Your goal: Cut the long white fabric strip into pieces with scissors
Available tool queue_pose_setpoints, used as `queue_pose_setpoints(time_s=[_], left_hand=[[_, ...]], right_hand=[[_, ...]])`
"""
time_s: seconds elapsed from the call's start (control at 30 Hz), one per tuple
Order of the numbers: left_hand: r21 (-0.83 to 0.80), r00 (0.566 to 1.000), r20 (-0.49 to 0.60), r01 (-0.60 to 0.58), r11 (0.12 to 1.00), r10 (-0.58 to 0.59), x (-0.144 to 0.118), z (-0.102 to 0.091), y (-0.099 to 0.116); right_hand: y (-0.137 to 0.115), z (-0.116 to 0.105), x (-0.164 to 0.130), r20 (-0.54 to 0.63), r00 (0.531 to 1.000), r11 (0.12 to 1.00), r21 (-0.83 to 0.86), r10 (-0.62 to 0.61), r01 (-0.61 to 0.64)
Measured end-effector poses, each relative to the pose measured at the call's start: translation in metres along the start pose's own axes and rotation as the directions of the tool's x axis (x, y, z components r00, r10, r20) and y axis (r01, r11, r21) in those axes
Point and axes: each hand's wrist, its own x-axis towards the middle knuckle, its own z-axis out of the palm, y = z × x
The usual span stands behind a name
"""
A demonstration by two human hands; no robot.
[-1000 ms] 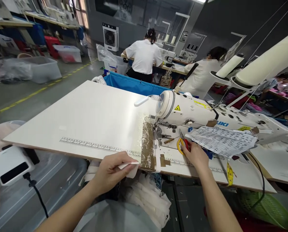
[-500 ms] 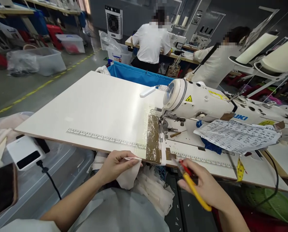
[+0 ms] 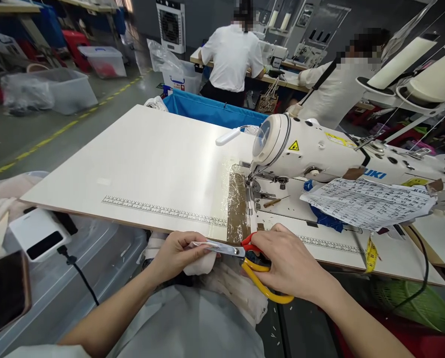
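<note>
Near the front edge of the white table, my left hand point(image 3: 183, 254) pinches a piece of pale fabric point(image 3: 200, 264) between thumb and fingers. My right hand point(image 3: 287, 258) grips a pair of scissors point(image 3: 236, 250) with one red and one yellow handle. Their blades point left and lie at the fabric's upper edge, close to my left fingertips; whether they are cutting into it I cannot tell. More pale cloth point(image 3: 241, 293) hangs below the table edge, over my lap.
A white sewing machine point(image 3: 312, 149) stands on the table point(image 3: 155, 159), with a handwritten sheet point(image 3: 372, 204) in front. A phone point(image 3: 6, 293) and a white device point(image 3: 39, 236) lie on a plastic box at left. Two people sit beyond the blue bin point(image 3: 215, 112).
My right hand has brought the scissors left and up from the table's front edge to the fabric in my left hand. The left hand has stayed nearly in place.
</note>
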Motion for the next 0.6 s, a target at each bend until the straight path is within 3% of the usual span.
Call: queue_pose_setpoints(time_s=[0.23, 0.6], left_hand=[[-0.154, 0.981, 0.081, 0.185, 0.970, -0.174, -0.0008, 0.0003, -0.0073], [-0.220, 0.982, 0.079, 0.185, 0.958, -0.172, -0.0006, 0.0028, -0.0089]], right_hand=[[0.0034, 0.0004, 0.0007, 0.016, 1.000, 0.999, -0.045, -0.004, 0.005], [-0.0017, 0.0041, 0.0039, 0.040, 0.999, 0.997, -0.074, -0.024, 0.026]])
